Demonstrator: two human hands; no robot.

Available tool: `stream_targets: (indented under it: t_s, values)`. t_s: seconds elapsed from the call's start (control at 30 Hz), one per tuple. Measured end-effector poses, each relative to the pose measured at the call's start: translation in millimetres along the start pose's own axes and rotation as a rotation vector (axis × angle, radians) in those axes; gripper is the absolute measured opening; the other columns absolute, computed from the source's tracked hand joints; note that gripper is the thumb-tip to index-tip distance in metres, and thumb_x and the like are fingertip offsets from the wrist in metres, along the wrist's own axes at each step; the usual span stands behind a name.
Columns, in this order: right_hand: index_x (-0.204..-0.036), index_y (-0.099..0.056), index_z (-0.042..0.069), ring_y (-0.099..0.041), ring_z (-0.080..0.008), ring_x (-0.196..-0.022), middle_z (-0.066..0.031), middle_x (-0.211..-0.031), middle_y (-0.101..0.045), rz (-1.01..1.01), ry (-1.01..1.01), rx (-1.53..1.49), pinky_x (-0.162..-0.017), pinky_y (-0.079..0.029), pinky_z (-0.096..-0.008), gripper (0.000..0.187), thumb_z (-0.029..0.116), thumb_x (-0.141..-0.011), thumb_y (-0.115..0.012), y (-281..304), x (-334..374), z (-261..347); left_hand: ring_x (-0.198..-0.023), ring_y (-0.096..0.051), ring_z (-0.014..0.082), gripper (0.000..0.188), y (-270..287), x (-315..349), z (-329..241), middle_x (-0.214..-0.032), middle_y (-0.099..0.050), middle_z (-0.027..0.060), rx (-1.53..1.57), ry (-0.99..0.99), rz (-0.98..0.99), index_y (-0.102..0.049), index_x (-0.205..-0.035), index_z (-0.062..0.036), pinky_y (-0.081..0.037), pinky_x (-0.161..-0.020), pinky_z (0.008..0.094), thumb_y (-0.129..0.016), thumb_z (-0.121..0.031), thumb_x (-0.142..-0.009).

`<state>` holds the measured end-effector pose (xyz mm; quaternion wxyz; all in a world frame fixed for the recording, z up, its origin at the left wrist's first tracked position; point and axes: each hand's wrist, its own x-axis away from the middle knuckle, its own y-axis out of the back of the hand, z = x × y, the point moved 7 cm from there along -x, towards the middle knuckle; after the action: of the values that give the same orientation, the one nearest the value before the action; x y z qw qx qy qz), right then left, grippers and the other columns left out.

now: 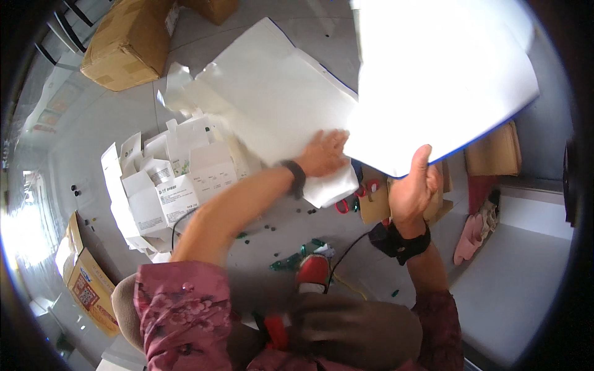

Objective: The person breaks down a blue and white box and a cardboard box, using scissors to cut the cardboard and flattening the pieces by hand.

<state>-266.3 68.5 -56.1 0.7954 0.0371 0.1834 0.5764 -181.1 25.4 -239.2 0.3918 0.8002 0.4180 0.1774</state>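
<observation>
My right hand [416, 183] grips the lower edge of a large white sheet [433, 80] with a blue rim, lifted up and brightly lit. My left hand [323, 153] lies flat, fingers apart, on a stack of big white sheets [272, 93] spread on the grey floor. Both wrists wear black bands. Beside my left forearm stands a pile of small white folded cartons [167, 179].
Brown cardboard boxes [127, 43] sit at the top left, another printed box [83, 281] at the lower left. Red-handled scissors [343, 205] and small dark and green bits lie on the floor. Pink slippers [473, 235] and flat brown card [493, 151] are at the right.
</observation>
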Motion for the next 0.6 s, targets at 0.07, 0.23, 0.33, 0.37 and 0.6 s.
stream_targets:
  t_s: [0.07, 0.23, 0.33, 0.37, 0.6]
  values:
    - [-0.063, -0.055, 0.001, -0.044, -0.0057, -0.061, -0.0029, -0.070, -0.057, 0.111, -0.010, -0.085, -0.053, -0.036, -0.0228, 0.042, 0.027, -0.093, -0.041, -25, 3, -8, -0.121, -0.035, 0.0243, 0.043, 6, 0, -17, -0.125, -0.043, 0.0157, 0.413, 0.008, -0.014, -0.042, -0.122, -0.0050, -0.027, -0.097, 0.0438, -0.042, -0.026, -0.085]
    - [-0.082, -0.053, 0.001, -0.050, -0.0202, -0.076, -0.0115, -0.084, -0.056, 0.641, 0.106, 0.294, -0.067, -0.038, -0.0396, 0.037, 0.033, -0.091, -0.038, -137, 9, -52, -0.118, -0.037, 0.0249, 0.037, -16, 14, -10, -0.123, -0.044, 0.0161, 0.654, 0.025, -0.027, -0.042, -0.120, -0.0033, -0.028, -0.097, 0.0413, -0.042, -0.020, -0.087]
    - [-0.121, -0.041, 0.003, -0.027, -0.0296, -0.124, -0.0141, -0.128, -0.037, 0.948, 0.351, 0.707, -0.094, -0.014, -0.0656, 0.055, 0.046, -0.087, -0.037, -181, 45, -85, -0.116, -0.039, 0.0253, 0.034, -45, 32, 4, -0.122, -0.044, 0.0164, 0.663, 0.039, 0.057, -0.043, -0.119, -0.0022, -0.028, -0.097, 0.0397, -0.041, -0.015, -0.088]
    - [-0.124, -0.040, 0.005, -0.020, -0.0287, -0.129, -0.0121, -0.135, -0.031, 1.007, 0.263, 0.722, -0.094, -0.009, -0.0665, 0.057, 0.044, -0.084, -0.046, -186, 46, -95, -0.115, -0.039, 0.0254, 0.033, -51, 39, 8, -0.122, -0.044, 0.0165, 0.641, 0.042, 0.080, -0.043, -0.118, -0.0018, -0.029, -0.097, 0.0392, -0.041, -0.014, -0.088]
    - [-0.131, -0.032, 0.011, -0.020, -0.0355, -0.126, -0.0198, -0.135, -0.024, 0.890, 0.123, 0.816, -0.096, -0.020, -0.0565, 0.058, 0.048, -0.086, -0.037, -153, 9, -138, -0.096, -0.051, 0.0293, 0.040, -58, 52, -4, -0.105, -0.051, 0.0240, -0.302, -0.070, 0.524, -0.042, -0.115, 0.0085, -0.037, -0.086, 0.0371, -0.046, 0.003, -0.076]
